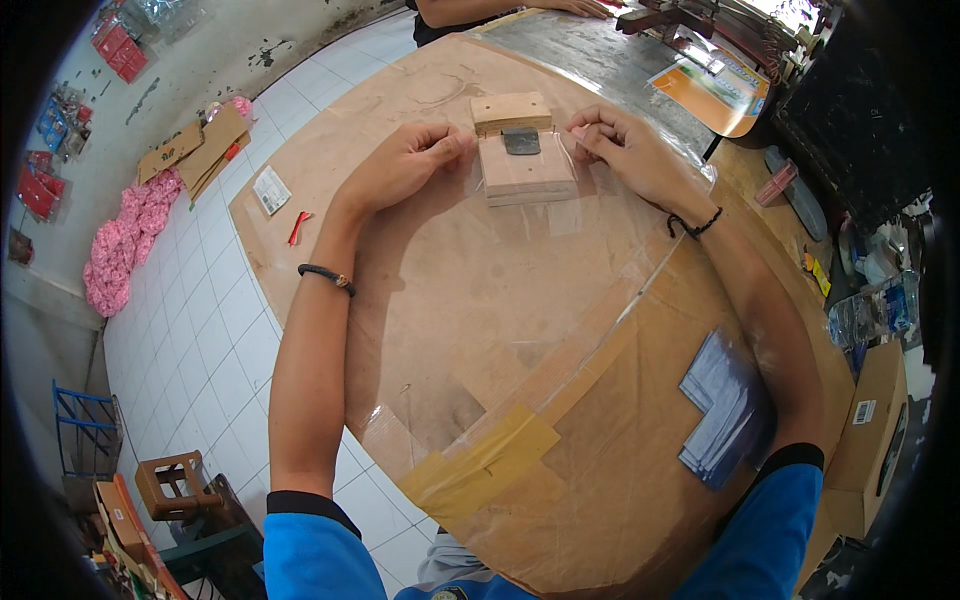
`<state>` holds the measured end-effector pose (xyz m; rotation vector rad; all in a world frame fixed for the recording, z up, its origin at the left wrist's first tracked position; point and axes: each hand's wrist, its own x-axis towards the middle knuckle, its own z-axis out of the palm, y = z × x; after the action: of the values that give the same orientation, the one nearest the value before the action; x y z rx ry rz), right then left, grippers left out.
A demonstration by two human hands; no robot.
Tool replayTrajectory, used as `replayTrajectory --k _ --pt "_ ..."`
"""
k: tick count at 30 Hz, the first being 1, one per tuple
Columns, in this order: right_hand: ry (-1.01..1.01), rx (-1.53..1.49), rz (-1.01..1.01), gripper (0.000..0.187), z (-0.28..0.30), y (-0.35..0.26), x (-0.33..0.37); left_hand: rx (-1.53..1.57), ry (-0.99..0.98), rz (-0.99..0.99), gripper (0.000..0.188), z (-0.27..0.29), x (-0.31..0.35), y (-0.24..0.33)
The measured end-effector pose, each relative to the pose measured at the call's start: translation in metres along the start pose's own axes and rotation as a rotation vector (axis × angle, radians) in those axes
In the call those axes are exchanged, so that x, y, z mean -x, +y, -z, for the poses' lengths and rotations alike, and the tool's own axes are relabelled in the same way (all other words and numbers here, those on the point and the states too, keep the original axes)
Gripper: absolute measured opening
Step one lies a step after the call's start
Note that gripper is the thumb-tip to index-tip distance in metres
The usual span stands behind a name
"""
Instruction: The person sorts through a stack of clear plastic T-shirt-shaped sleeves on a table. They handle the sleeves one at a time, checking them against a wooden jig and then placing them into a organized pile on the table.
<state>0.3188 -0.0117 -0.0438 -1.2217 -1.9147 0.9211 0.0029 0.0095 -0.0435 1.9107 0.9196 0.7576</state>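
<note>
A stepped wooden block (530, 180) lies on the tabletop ahead of me, its far end raised by a second piece of wood (508, 108). On top of the block sits a small dark grey piece (521, 141). My left hand (418, 160) is closed in a pinch at the block's left side. On the other side my right hand (622, 143) also pinches, thumb against curled fingers. Thin pale strands (563, 148) show between the block and the right fingers. Whatever either pinch holds is too small to make out.
Stacked blue-grey plastic sleeves (722, 405) lie near my right forearm. A red strip (298, 228) and a white label (271, 190) are at the left edge. Another person's hand (570, 7) rests at the far table. An orange-and-white sheet (715, 90) lies far right.
</note>
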Motion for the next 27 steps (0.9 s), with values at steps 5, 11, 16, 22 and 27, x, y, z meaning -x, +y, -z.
replayTrajectory --k 5,11,16,22,27 --pt "-0.002 0.005 -0.005 0.031 0.0010 0.0025 0.0008 -0.013 -0.017 0.019 0.032 -0.0026 -0.0009 0.0016" --pt "0.031 -0.034 0.030 0.026 -0.0004 0.0056 0.0003 -0.036 0.066 0.047 0.026 -0.0055 -0.0014 0.0061" --pt "0.101 -0.040 0.173 0.024 -0.0044 -0.0015 0.0036 -0.053 0.074 0.037 0.026 -0.0028 -0.0008 0.0034" --pt "0.007 0.156 0.265 0.027 0.0010 0.0018 0.0030 -0.025 0.084 0.040 0.027 -0.0059 -0.0014 0.0083" --pt "0.015 0.057 0.239 0.025 -0.0010 0.0041 0.0025 -0.011 0.060 0.017 0.027 -0.0045 -0.0017 0.0031"
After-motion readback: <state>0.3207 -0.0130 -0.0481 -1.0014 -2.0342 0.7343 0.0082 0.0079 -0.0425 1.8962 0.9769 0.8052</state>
